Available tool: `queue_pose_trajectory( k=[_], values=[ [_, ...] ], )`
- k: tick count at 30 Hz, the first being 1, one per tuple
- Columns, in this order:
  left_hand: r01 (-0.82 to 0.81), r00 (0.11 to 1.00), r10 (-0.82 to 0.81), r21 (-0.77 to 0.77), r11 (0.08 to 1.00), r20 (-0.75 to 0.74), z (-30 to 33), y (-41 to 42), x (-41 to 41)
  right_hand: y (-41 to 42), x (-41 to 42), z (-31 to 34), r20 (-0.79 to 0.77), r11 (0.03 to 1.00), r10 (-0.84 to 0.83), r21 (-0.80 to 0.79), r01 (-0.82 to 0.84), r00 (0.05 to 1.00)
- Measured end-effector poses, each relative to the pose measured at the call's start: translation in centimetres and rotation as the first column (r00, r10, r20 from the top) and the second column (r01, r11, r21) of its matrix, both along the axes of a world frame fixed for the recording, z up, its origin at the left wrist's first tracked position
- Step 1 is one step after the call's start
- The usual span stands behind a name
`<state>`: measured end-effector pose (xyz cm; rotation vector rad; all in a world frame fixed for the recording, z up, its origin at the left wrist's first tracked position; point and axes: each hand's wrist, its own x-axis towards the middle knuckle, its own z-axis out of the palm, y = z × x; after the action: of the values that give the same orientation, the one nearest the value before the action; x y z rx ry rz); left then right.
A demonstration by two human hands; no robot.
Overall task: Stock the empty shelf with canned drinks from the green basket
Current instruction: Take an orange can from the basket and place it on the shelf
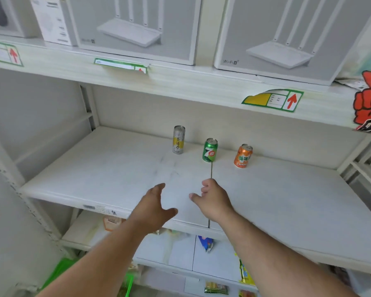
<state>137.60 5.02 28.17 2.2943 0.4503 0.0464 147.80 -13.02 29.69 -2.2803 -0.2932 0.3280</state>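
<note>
Three cans stand upright in a row near the back of the white shelf [94, 168]: a tall silver and yellow can [178, 139], a green can [210, 150] and an orange can [243, 155]. My left hand [156, 203] hovers over the shelf's front part, fingers relaxed, holding nothing. My right hand [213, 197] is just to its right, fingers loosely curled and empty, in front of the green can. A corner of the green basket [62, 270] shows at the bottom left, partly hidden by my left arm.
Boxed routers [135, 28] fill the shelf above, whose front edge carries price tags [272, 100]. Snack packets [207, 243] lie on the lower shelves. A white upright post [13, 185] borders the shelf on the left.
</note>
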Motion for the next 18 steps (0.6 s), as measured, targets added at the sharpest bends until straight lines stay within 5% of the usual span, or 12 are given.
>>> queue_pose_trajectory(
  k=[9, 18],
  values=[
    [-0.161, 0.980, 0.165, 0.042, 0.986, -0.110, -2.5, 0.0, -9.0, 2.2, -7.5, -3.2, -0.082, 0.976, 0.206, 0.095, -0.198, 0.975],
    [-0.237, 0.953, 0.244, 0.062, 0.970, -0.182, -3.6, 3.2, -16.0, 4.6, -11.7, -4.6, -0.075, 0.973, 0.229, 0.005, -0.229, 0.971]
  ],
)
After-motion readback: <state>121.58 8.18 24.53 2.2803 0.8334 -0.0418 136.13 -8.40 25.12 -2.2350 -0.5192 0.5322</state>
